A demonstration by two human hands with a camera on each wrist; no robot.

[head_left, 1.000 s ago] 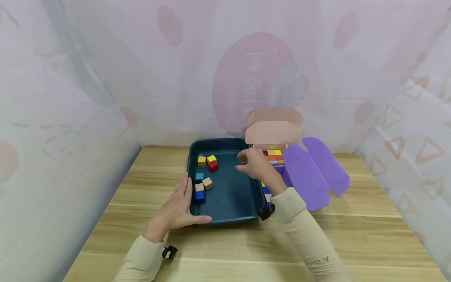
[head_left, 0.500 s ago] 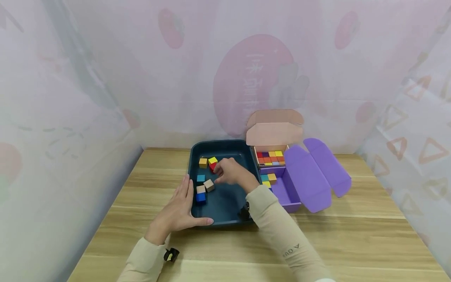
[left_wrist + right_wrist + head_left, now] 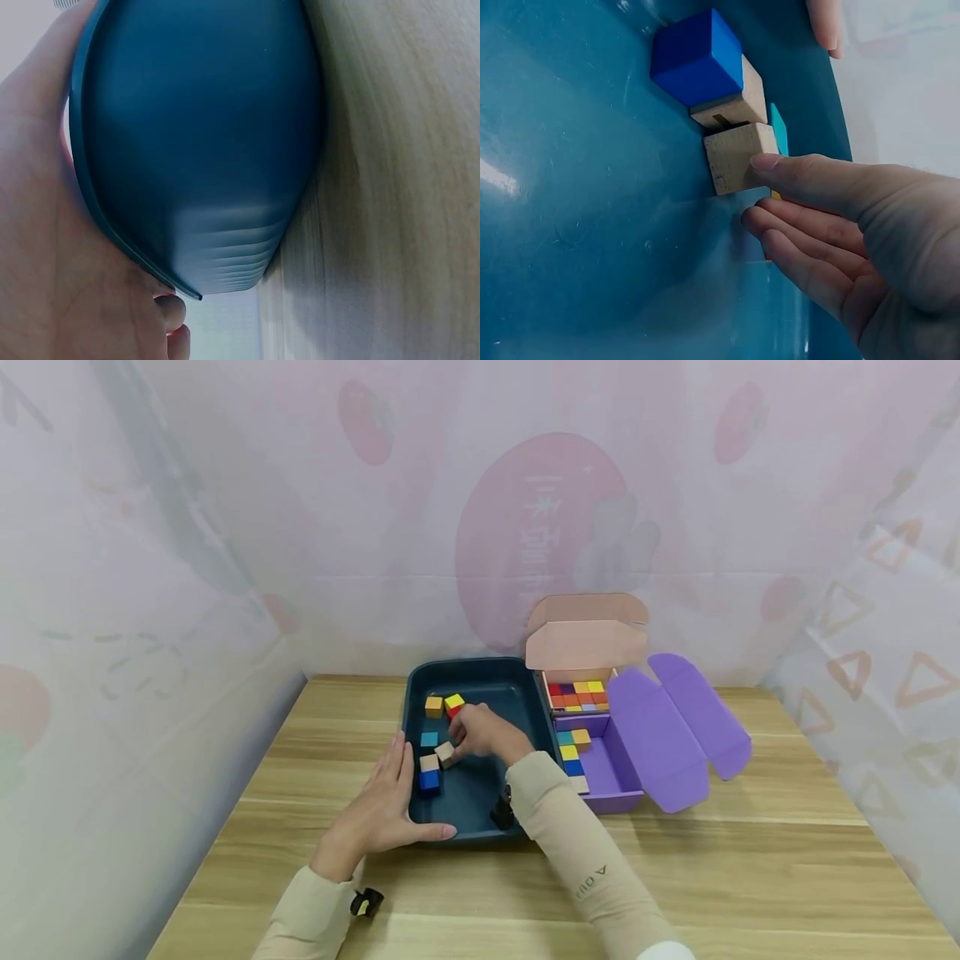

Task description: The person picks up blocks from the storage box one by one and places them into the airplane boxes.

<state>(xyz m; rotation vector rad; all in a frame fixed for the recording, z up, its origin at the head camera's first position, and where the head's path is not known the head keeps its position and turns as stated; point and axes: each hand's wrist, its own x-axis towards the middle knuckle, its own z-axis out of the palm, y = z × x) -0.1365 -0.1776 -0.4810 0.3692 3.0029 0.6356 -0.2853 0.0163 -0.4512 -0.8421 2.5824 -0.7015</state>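
A plain wooden cube (image 3: 735, 157) lies in the dark teal tray (image 3: 543, 693). My right hand (image 3: 487, 732) is at it: in the right wrist view the thumb tip lies on the cube's edge, several fingers bend below it, and the index finger is hidden. Beside this cube are another wooden cube (image 3: 429, 763), a blue cube (image 3: 694, 60) and a light blue cube (image 3: 429, 739). Farther back sit an orange cube (image 3: 433, 707), a yellow cube (image 3: 453, 702) and a partly covered red one. My left hand (image 3: 378, 810) rests along the tray's left and near rim, thumb spread, fingers straight.
Right of the tray, an open purple box (image 3: 626, 802) holds several cubes along its left side, its lid (image 3: 667, 743) folded out to the right. Behind it stands an open peach box (image 3: 585, 643) with rows of coloured cubes. All rest on a wooden table (image 3: 750, 860).
My right hand has moved left from the boxes' side into the tray, reaching the wooden cube. The purple box's cubes have come into view. My left hand has stayed at the rim.
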